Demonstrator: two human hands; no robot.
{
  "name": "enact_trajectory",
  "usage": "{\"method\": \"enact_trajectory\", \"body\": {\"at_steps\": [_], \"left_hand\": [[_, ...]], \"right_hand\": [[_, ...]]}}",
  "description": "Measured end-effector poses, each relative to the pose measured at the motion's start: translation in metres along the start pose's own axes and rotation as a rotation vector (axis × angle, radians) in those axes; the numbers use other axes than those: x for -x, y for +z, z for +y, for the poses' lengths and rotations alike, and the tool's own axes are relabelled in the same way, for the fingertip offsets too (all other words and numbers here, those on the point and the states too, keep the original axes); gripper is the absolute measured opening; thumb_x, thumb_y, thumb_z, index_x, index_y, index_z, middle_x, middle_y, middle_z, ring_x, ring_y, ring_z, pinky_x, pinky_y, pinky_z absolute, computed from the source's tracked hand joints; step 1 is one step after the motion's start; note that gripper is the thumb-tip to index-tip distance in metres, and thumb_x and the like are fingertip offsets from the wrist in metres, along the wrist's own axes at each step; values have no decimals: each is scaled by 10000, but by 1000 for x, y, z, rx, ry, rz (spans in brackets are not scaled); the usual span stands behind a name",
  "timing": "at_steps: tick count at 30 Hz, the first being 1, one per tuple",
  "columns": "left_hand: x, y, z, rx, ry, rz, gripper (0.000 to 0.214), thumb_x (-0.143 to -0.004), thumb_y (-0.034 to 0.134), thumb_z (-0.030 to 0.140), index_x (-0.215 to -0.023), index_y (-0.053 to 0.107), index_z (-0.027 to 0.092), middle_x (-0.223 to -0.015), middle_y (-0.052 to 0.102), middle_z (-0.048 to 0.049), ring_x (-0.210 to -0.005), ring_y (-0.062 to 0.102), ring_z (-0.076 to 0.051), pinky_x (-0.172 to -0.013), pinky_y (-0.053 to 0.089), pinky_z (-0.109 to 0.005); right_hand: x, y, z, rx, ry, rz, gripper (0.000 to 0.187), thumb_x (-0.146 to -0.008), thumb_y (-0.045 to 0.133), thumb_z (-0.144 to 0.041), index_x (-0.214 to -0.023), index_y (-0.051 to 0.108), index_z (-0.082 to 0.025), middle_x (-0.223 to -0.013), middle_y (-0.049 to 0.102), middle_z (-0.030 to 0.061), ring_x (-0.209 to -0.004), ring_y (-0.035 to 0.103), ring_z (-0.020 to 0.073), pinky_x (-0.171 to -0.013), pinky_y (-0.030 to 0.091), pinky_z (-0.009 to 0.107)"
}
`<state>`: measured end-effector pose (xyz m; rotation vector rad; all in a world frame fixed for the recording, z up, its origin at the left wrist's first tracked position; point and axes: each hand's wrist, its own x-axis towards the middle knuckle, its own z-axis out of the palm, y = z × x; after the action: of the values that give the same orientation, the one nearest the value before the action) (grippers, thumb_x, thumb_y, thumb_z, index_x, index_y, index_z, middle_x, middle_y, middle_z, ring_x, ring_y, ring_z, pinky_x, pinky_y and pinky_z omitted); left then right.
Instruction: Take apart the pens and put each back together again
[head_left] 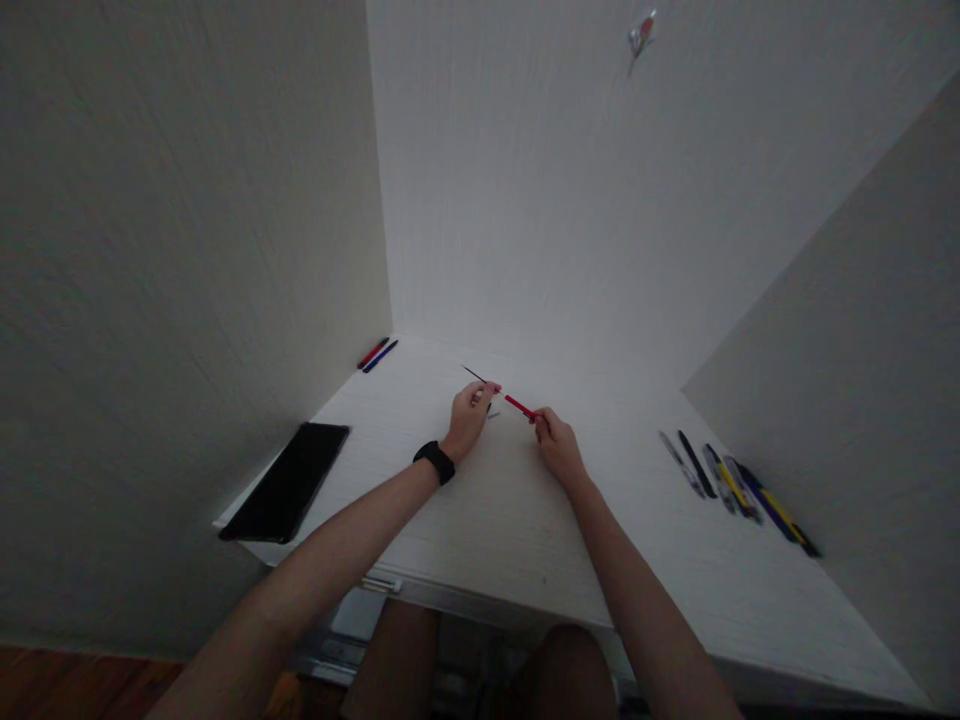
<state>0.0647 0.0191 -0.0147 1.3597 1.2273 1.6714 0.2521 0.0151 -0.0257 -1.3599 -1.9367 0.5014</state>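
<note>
My left hand [469, 412], with a black watch band on its wrist, pinches a thin dark rod [473, 374] that looks like a pen refill. One end of it sticks out to the upper left; a pale end points at the red pen barrel [519, 406]. My right hand [556, 443] is closed on the lower right end of that barrel. The two pieces lie nearly in line, and I cannot tell whether they touch. Just under my left fingers, a small grey piece [493, 415] rests on the white tabletop [495, 510].
A red pen [373, 353] and a blue pen [380, 356] lie in the back left corner. A black flat case [289, 482] is at the left edge. Several pens [724, 480] and a blue-yellow pen-like item [776, 510] line the right side. Walls enclose three sides.
</note>
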Motion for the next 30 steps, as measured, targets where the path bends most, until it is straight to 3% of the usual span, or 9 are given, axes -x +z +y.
{"method": "enact_trajectory", "body": {"at_steps": [7,11,14,16,19,23,30], "left_hand": [[3,3,-3,-56,111,-140,355,-924,559,445,-1083,735,180,-966,691,-68,-842,590,-165,-702,459,-283],[4,4,-5,-77,195,-125,371,-983,456,428,-1008,721,170,-1044,686,-95,-971,605,-189,-884,464,-332],[4,3,-6,-143,194,-78,407,-1020,350,402,-990,691,182,-1058,685,-101,-1003,605,-199,-927,445,-354],[4,1,-6,-254,178,-41,383,-1028,323,369,-1047,662,193,-1039,682,-98,-974,602,-206,-900,440,-362],[4,-4,-4,-590,164,-34,260,-1000,419,317,-1046,646,197,-1011,667,-103,-958,573,-239,-872,404,-392],[9,-9,3,-998,265,-167,161,-938,555,290,-981,679,196,-1082,629,-123,-1047,500,-286,-890,337,-441],[10,-8,1,-1122,352,-290,139,-916,597,263,-906,716,191,-1146,607,-118,-1062,464,-286,-865,309,-448]], "right_hand": [[0,1,0,-28,-21,-1,307,-947,336,-407,-912,578,-222,-652,587,12,-593,530,183,-585,343,269],[1,2,1,-79,-3,33,310,-958,320,-418,-898,554,-224,-639,578,2,-580,527,178,-589,359,270],[0,2,1,-138,13,67,318,-974,303,-443,-885,520,-229,-613,556,-15,-573,524,171,-592,371,268],[0,2,2,-201,11,102,322,-982,293,-469,-895,494,-232,-622,557,-18,-573,520,165,-585,377,264],[-1,3,4,-278,2,146,319,-987,293,-501,-936,461,-235,-658,589,-11,-555,501,156,-563,379,258],[-1,4,5,-296,13,158,324,-989,298,-521,-990,446,-232,-683,633,5,-524,473,152,-532,369,254],[-1,5,5,-299,16,158,309,-986,312,-509,-1019,443,-231,-702,665,8,-508,462,148,-511,364,247]]}}
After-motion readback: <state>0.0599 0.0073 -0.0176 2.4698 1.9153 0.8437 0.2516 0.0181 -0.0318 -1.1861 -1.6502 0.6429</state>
